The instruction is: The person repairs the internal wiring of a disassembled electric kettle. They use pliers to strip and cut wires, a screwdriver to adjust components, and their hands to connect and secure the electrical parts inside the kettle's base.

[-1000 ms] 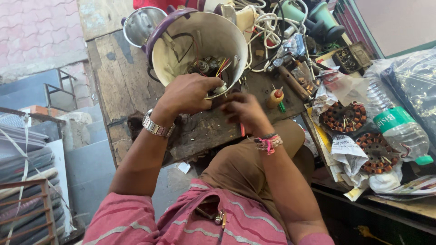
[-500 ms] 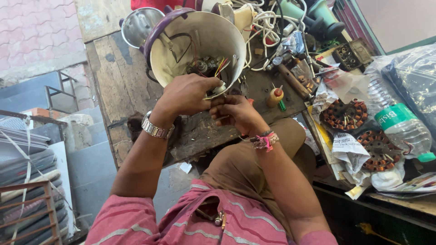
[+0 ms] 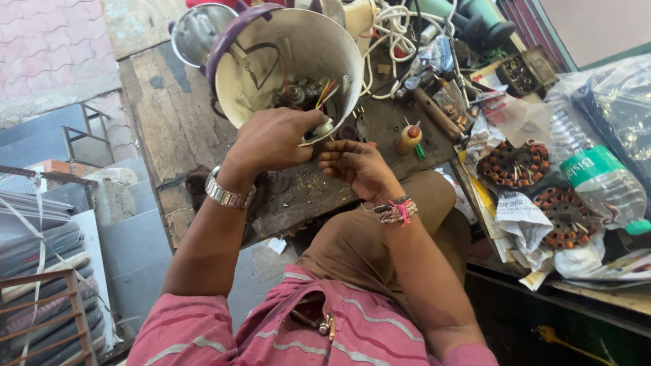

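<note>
I curl my left hand (image 3: pixel 274 139) over the lower rim of the cream appliance housing (image 3: pixel 285 64), tipped open-end toward me on the wooden bench (image 3: pixel 163 102) to expose its wiring, while my right hand (image 3: pixel 356 166) pinches its loose wires beside it.

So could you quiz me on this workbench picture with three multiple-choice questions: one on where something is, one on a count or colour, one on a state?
1. Where is the left hand?
A. at the rim of the appliance housing
B. on the water bottle
C. in the lap

2. How many copper-wound motor stators lie at the right?
A. one
B. two
C. five

3. How is the appliance housing placed?
A. upright and closed
B. tipped, open underside toward the person
C. wrapped in plastic

Answers: 1 A, its fingers grip the rim by the coloured wires. 2 B, one stator lies above another. 3 B, its inner wiring shows.
</note>
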